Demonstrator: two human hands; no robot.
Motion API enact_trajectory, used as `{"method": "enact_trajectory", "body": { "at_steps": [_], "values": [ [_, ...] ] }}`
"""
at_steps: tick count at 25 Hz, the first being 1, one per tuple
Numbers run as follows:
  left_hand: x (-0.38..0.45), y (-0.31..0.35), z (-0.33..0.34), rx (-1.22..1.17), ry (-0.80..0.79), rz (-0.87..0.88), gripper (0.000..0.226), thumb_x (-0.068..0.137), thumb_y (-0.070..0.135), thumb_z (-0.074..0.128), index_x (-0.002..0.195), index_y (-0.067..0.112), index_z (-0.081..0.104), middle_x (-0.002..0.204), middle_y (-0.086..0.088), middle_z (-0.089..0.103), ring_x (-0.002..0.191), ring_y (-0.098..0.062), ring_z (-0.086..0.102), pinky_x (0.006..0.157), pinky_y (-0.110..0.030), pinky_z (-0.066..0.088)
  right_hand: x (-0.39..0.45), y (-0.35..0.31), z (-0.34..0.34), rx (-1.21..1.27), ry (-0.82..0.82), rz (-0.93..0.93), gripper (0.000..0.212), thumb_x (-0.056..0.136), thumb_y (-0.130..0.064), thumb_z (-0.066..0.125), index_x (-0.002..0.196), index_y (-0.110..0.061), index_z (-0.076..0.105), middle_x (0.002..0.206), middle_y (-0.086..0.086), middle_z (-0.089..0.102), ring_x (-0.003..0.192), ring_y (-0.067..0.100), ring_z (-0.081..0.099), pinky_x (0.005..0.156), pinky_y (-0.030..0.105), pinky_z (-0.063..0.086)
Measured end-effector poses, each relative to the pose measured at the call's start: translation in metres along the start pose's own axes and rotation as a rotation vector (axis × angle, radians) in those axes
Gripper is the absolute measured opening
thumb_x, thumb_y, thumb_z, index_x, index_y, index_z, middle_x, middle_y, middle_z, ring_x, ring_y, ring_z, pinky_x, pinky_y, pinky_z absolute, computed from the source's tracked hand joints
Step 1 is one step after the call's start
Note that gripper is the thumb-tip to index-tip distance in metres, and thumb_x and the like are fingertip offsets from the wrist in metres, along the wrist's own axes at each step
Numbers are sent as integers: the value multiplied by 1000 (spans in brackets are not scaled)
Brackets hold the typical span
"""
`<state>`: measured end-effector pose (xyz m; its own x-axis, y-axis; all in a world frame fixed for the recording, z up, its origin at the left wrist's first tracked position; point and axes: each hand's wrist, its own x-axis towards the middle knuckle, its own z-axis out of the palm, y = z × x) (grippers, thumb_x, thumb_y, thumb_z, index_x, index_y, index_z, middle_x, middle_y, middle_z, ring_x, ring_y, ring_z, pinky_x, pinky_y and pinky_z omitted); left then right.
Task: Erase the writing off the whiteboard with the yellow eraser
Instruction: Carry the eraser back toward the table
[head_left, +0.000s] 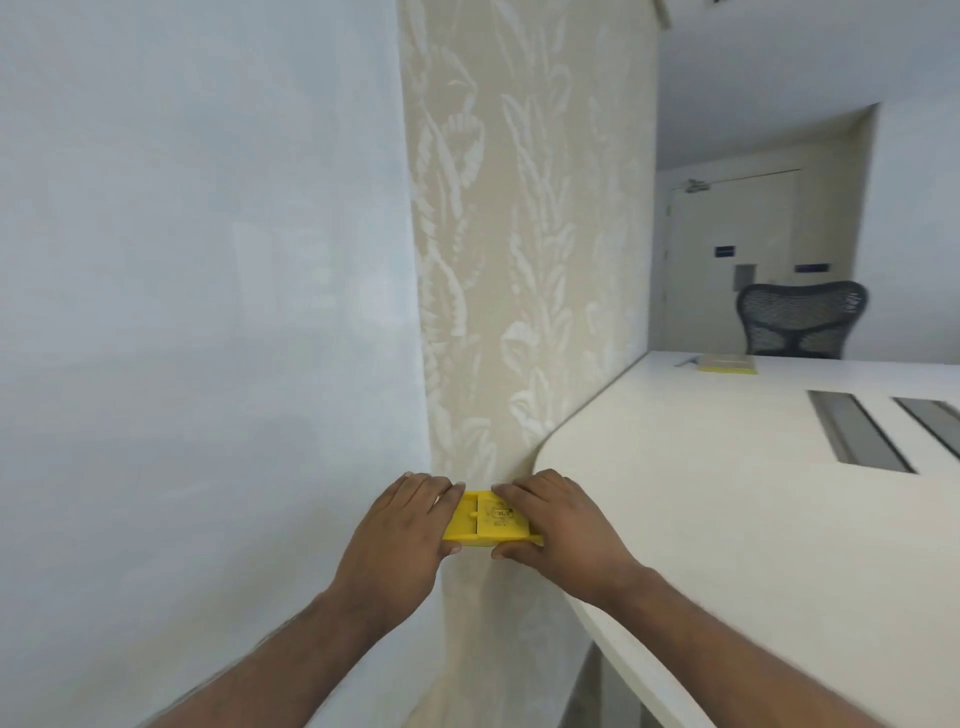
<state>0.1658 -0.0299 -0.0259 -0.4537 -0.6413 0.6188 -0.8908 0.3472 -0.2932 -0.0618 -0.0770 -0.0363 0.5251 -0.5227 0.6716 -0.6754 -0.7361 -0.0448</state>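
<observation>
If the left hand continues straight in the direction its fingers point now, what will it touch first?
Probably the patterned wall panel directly ahead. The left hand points forward and slightly right, gripping the yellow eraser; the whiteboard lies to its left. Depth is unclear.

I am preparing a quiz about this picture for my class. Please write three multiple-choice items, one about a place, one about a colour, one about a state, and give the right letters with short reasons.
1. Where is the office chair?
A. behind the far side of the white table
B. on the left, by the whiteboard
C. under the hands

2. What colour is the eraser?
A. blue
B. yellow
C. black

3. How is the eraser held?
A. left hand only
B. right hand only
C. both hands

Answers: 1 A, the chair's mesh back rises beyond the table's far edge. 2 B, it shows bright yellow between the hands. 3 C, each hand grips one end.
</observation>
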Motion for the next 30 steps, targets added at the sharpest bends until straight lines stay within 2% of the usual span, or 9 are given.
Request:
{"method": "enact_trajectory", "body": {
  "at_steps": [9,10,12,13,15,20,26,30],
  "values": [
    [65,111,54,-237,-9,247,64,65,33,93,123,14,71,113,1,72,111,-23,70,97,-39,57,-113,63,-60,-154,-55,302,59,81,-56,67,131,-27,53,114,-9,60,102,15,50,87,25,40],
    [69,124,61,-266,-26,265,64,72,34,89,129,15,68,119,2,70,120,-23,66,103,-38,53,-125,65,-65,-173,-65,333,60,81,-57,66,131,-27,53,113,-10,60,102,15,49,87,24,40],
    [75,150,79,-344,-105,307,61,94,33,68,149,18,47,144,3,54,146,-20,41,123,-34,28,-153,69,-72,-196,-76,409,60,81,-59,64,132,-30,51,113,-10,59,101,14,48,85,22,37],
    [77,160,87,-388,-132,324,60,101,34,56,156,21,35,153,6,44,152,-18,27,126,-32,15,-165,69,-75,-202,-83,445,61,81,-60,64,133,-31,51,113,-11,59,101,13,48,85,22,37],
    [80,181,101,-417,-174,362,60,104,38,46,159,25,25,159,8,34,155,-14,16,126,-29,4,-188,71,-80,-211,-113,510,61,82,-61,63,134,-32,49,115,-11,59,103,12,47,85,21,36],
    [80,212,118,-424,-254,427,60,104,39,45,159,28,23,160,9,32,156,-13,12,126,-28,3,-221,77,-87,-206,-185,598,63,85,-60,60,139,-32,45,118,-9,57,107,12,45,88,22,35],
    [71,223,125,-514,-373,366,61,104,35,48,159,28,25,160,10,32,157,-12,9,125,-28,6,-228,78,-83,-74,-225,720,69,78,-59,68,139,-34,47,117,-10,57,111,10,45,91,25,39],
    [73,221,115,-544,-434,344,64,103,43,47,160,26,24,163,9,30,157,-12,6,125,-27,8,-223,84,-86,-29,-307,749,79,76,-62,68,144,-37,38,124,-11,55,119,10,43,95,25,37]
  ]
}}
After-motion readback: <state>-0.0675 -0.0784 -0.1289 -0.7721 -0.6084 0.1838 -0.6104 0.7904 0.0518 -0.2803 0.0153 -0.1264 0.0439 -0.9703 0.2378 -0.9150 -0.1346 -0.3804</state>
